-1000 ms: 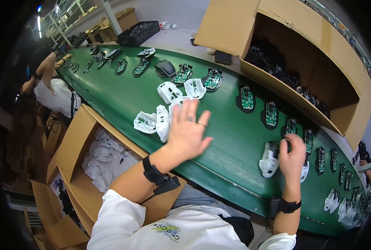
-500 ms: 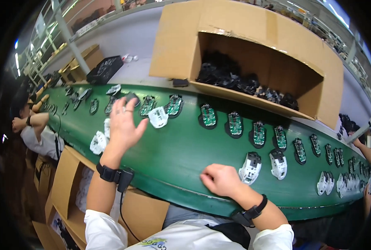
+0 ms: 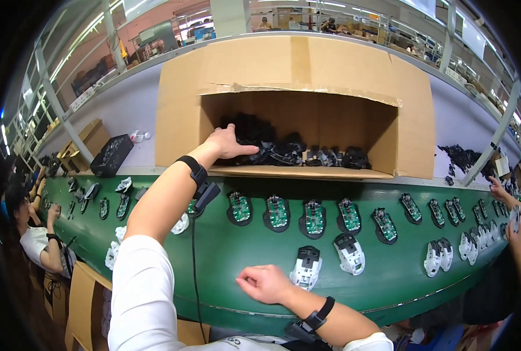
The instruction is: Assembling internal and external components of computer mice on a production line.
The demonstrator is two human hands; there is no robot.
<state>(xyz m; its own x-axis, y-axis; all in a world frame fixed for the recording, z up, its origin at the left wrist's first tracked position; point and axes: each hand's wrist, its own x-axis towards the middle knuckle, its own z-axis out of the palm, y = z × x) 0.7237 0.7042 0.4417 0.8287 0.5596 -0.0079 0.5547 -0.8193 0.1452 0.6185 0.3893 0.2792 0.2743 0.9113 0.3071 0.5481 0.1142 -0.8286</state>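
Note:
My left hand reaches into the opening of a large cardboard box, its thumb and fingers apart. It is at the left end of a heap of small black plastic parts; its fingertips partly overlap the dark heap. My right hand rests low over the green conveyor belt, fingers curled in, and no object shows in it. Just right of it lies a white mouse shell with a black top; a similar white shell lies beyond. Mouse bases with green circuit boards form a row between box and hand.
Several white shells stand in groups at the right, near another person's hand. Loose white parts lie left of my arm. A black tray sits behind the belt. Another person sits at the left. A cable hangs from my left wristband.
My left hand has gone from over the belt up and forward into the box. My right hand stays curled at the belt. The view has tilted up and shifted.

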